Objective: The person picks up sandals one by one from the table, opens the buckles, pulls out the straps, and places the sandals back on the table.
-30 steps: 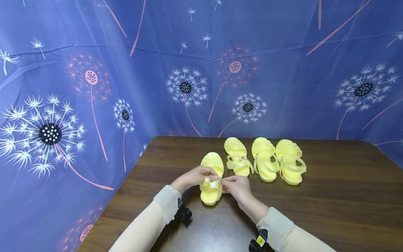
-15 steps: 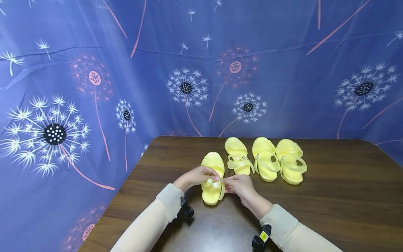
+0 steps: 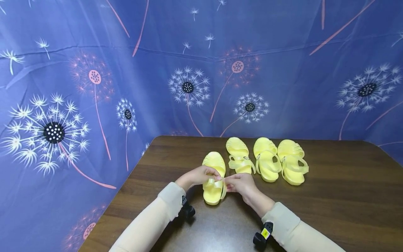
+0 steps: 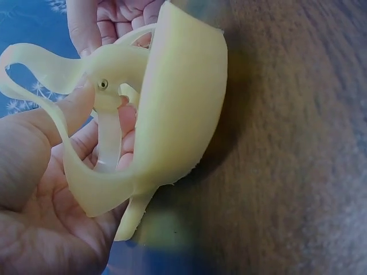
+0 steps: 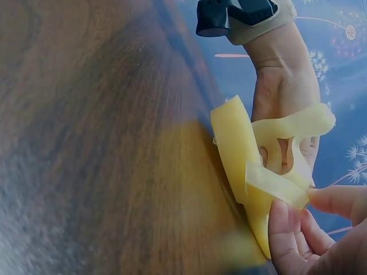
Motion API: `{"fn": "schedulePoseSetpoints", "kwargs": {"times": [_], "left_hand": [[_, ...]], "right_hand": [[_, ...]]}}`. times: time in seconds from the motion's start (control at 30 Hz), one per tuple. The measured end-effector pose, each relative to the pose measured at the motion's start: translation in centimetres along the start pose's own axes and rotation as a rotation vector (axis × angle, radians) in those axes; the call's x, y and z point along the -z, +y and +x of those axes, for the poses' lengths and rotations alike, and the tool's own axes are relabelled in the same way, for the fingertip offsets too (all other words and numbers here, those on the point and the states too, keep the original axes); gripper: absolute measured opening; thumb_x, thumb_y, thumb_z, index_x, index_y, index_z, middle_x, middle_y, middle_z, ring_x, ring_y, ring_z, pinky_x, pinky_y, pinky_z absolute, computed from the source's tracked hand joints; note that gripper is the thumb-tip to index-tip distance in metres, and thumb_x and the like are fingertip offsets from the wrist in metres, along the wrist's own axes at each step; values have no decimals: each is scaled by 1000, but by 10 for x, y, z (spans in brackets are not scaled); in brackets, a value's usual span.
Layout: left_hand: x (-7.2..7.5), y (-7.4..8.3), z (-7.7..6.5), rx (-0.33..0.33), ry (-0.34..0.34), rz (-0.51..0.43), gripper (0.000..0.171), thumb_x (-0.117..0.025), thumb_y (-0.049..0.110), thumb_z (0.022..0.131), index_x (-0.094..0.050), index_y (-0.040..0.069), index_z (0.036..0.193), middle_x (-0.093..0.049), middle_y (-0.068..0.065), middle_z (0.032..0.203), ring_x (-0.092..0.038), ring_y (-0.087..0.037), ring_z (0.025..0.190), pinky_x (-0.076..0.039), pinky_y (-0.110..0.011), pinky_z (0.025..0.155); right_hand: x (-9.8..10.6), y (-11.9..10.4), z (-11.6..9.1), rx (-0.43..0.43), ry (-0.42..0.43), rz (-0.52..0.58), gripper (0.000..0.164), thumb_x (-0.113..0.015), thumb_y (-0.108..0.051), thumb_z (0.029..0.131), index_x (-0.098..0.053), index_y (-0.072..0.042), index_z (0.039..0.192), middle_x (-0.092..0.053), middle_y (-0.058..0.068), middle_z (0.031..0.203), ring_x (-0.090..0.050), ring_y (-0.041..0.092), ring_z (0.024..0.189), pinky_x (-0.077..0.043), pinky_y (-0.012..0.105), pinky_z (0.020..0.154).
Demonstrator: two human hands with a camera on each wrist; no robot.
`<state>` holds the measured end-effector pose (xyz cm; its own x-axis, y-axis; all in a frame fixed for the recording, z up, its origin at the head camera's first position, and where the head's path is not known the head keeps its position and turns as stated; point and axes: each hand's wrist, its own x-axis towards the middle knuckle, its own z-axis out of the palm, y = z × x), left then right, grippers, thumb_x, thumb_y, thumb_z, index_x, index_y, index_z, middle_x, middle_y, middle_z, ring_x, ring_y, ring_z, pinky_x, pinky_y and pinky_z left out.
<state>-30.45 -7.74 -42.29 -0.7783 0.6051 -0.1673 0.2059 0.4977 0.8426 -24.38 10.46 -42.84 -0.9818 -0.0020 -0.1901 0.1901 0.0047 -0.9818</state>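
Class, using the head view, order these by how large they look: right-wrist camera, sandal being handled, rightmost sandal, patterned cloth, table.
1. Patterned cloth
2. Table
3. Handled sandal and rightmost sandal: too alike to rank
4. Right-wrist camera

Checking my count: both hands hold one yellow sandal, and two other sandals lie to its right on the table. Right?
Not two: the left hand and right hand do hold one yellow sandal, but the head view shows three other sandals to its right on the table.
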Motion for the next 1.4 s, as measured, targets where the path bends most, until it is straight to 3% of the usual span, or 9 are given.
{"fn": "schedulePoseSetpoints", "kwargs": {"times": [0.43, 0.67, 0.87, 1.07, 1.4], "left_hand": [[0, 2, 1, -9, 43, -48, 19, -65, 13, 93, -71, -2, 101, -66, 2, 88, -55, -5, 80, -47, -18, 72], [-2, -1, 1, -10, 65, -97, 23, -67, 14, 91, -71, -2, 108, -71, -5, 96, -58, -4, 81, -49, -18, 72], [-1, -4, 3, 31, 61, -65, 25, -67, 20, 92, -71, 5, 111, -72, -5, 106, -60, -7, 92, -50, -23, 83], [1, -3, -1, 109, 57, -50, 25, -68, 28, 91, -73, 9, 107, -70, 0, 104, -59, -10, 98, -47, -31, 89], [2, 4, 2, 84, 20, -54, 23, -69, 25, 90, -74, 6, 102, -71, 1, 98, -58, -8, 94, -47, -26, 85]], "right_hand": [[-2, -1, -2, 70, 54, -32, 15, -69, 4, 85, -67, 16, 94, -65, 5, 68, -62, 12, 58, -59, 29, 60], [0, 2, -4, 24, 43, -56, 16, -68, 0, 87, -66, 13, 94, -65, 7, 70, -62, 12, 61, -59, 29, 62], [0, 7, -10, 0, 4, -27, 17, -68, -1, 86, -65, 14, 94, -66, 7, 70, -64, 14, 61, -59, 30, 62], [-2, 12, -11, -2, -14, 7, 17, -68, -1, 86, -66, 14, 94, -67, 7, 69, -65, 14, 60, -59, 29, 62], [0, 5, -8, 37, 0, -18, 18, -64, 0, 87, -66, 16, 96, -67, 6, 67, -64, 13, 60, -59, 29, 63]]}}
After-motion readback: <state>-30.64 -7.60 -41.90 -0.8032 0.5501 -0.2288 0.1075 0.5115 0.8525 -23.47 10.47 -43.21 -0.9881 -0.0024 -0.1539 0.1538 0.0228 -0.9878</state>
